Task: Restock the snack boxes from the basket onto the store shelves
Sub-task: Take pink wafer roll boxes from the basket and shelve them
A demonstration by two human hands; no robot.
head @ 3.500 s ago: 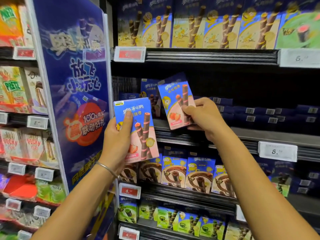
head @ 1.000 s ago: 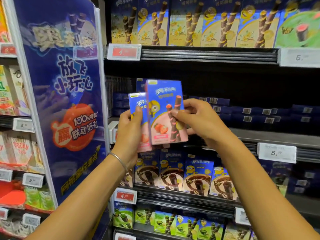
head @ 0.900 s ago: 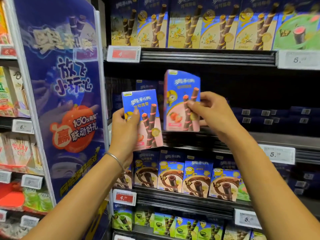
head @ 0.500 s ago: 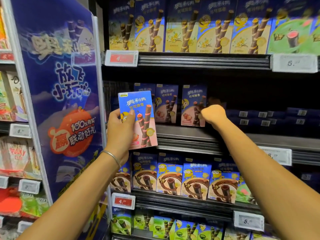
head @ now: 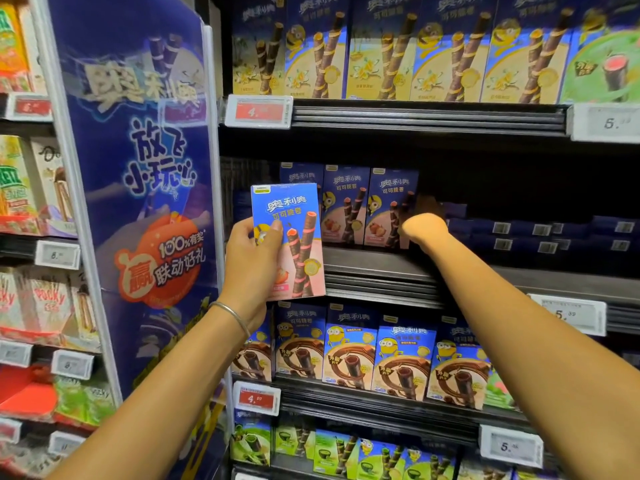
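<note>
My left hand (head: 252,258) grips a blue and pink strawberry snack box (head: 298,237) upright in front of the middle shelf (head: 381,268). My right hand (head: 424,228) reaches deep into that shelf. Its fingers lie in shadow round the right edge of the rightmost standing strawberry box (head: 388,209). Two more such boxes (head: 346,206) stand to the left of that one. The basket is out of view.
Dark blue boxes (head: 519,233) lie flat on the shelf's right part. Vanilla boxes (head: 381,50) fill the shelf above, chocolate boxes (head: 349,348) the one below. A blue promo panel (head: 149,188) stands on the left, with Pocky shelves (head: 41,299) beyond it.
My right hand carried its strawberry box from in front of the shelf into the row and set it beside the standing boxes. My left hand kept its box, lowering it slightly.
</note>
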